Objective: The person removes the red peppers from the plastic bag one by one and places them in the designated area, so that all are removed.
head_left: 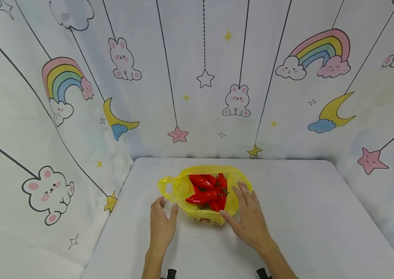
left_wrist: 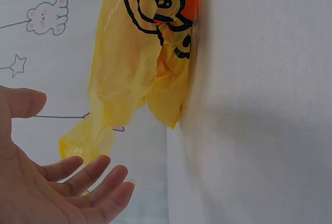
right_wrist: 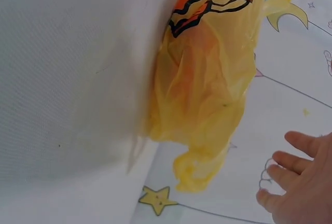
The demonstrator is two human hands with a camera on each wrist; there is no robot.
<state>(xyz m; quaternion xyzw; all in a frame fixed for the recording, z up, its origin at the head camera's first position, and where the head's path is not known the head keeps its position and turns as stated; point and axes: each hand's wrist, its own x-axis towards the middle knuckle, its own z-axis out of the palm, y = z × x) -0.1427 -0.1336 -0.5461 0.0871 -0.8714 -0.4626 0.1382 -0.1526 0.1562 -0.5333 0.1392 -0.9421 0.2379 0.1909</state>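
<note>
A yellow plastic bag [head_left: 179, 190] sits on the white table with its mouth spread open. Inside it lie several red chili peppers [head_left: 202, 197], glossy and with dark green stems. My left hand [head_left: 162, 223] is at the bag's left side near its handle loop, fingers relaxed and holding nothing. Over the bag's right edge reaches my right hand [head_left: 252, 219], its fingers spread and empty. The right wrist view shows the right hand [right_wrist: 303, 177] apart from the bag [right_wrist: 207, 89]. In the left wrist view, the left fingers are near a bag handle [left_wrist: 78, 141]; contact cannot be told.
The white table [head_left: 305, 209] extends on both sides of the bag. Behind and beside it hangs a pale cloth backdrop [head_left: 155, 97] printed with rabbits, stars, moons and rainbows. Two small black objects [head_left: 171, 273] show at the bottom edge near the forearms.
</note>
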